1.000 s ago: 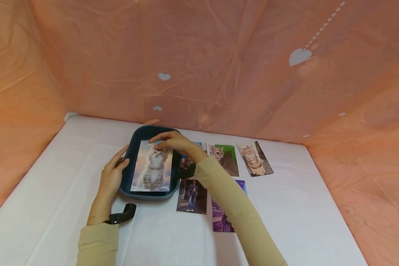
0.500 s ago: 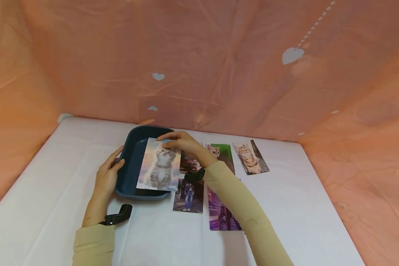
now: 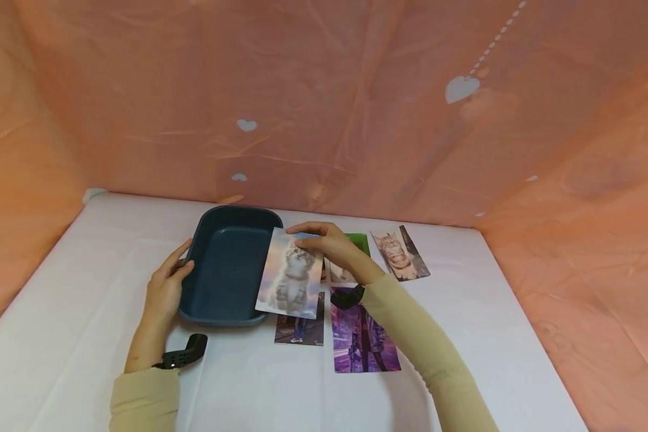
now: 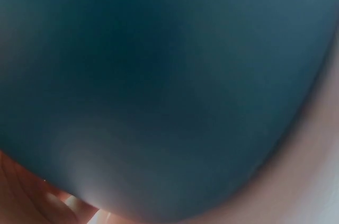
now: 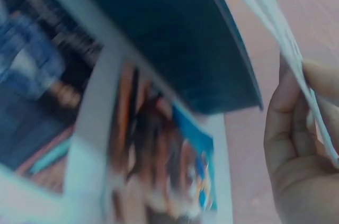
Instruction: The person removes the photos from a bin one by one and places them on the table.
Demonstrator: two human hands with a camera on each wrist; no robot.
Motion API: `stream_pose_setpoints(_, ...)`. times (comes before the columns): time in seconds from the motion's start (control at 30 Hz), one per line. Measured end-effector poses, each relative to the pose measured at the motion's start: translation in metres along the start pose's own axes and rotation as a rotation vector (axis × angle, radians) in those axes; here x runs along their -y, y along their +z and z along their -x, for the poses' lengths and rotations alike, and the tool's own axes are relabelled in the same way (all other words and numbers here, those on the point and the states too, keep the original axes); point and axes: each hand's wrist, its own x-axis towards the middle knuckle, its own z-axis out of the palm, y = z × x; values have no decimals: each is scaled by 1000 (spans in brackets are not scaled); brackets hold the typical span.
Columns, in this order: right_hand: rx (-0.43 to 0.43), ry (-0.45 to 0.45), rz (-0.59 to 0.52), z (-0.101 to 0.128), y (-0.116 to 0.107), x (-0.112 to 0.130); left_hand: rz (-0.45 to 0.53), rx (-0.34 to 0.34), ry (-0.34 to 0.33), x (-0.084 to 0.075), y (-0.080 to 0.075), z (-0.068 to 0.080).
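Observation:
A dark blue tray [image 3: 224,279] lies on the white table, its inside bare. My left hand [image 3: 162,291] grips the tray's left rim, thumb at the edge and fingers along the outer wall. The left wrist view is filled by the blurred tray [image 4: 175,97], with part of the hand at the lower left. Between thumb and fingers, my right hand [image 3: 337,247] pinches the upper right of a kitten photo [image 3: 290,282], raised over the tray's right rim. From the right wrist, the photo [image 5: 280,25] appears edge-on in the hand [image 5: 296,144].
Right of the tray lie several photos: a person in jeans [image 3: 299,330], a purple figure [image 3: 364,345], a partly hidden one with green [image 3: 359,242], and an orange cat [image 3: 399,255]. In the right wrist view, another print [image 5: 164,155] lies beside the tray. Orange cloth [image 3: 324,108] hangs behind.
My right hand has carried the kitten photo rightward, from over the tray's middle past its right rim. My left hand has stayed at the tray. The head view has shifted slightly.

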Motion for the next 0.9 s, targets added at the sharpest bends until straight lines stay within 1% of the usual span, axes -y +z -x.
stream_pose_setpoints(0.2,-71,53,5,18,-13,-13,6,5,-5,1,-6,-2)
stream_pose_setpoints(0.3,-89,60,17,24,-17,-18,2,2,-2,2,-8,-3)
stream_pose_setpoints(0.4,-96,53,26,28,-21,-22,-3,-10,6,3,-11,-3)
stream_pose_setpoints(0.5,-90,68,29,35,-28,-25,-4,-14,5,4,-12,-3)
stream_pose_setpoints(0.6,-94,81,69,43,-38,-28,-4,-18,-1,5,-13,-4)
stream_pose_setpoints(0.7,-97,66,118,50,-50,-32,-3,-17,-2,5,-14,-6)
stream_pose_setpoints(0.9,-66,31,102,69,-73,-36,5,-11,-15,5,-14,-6)
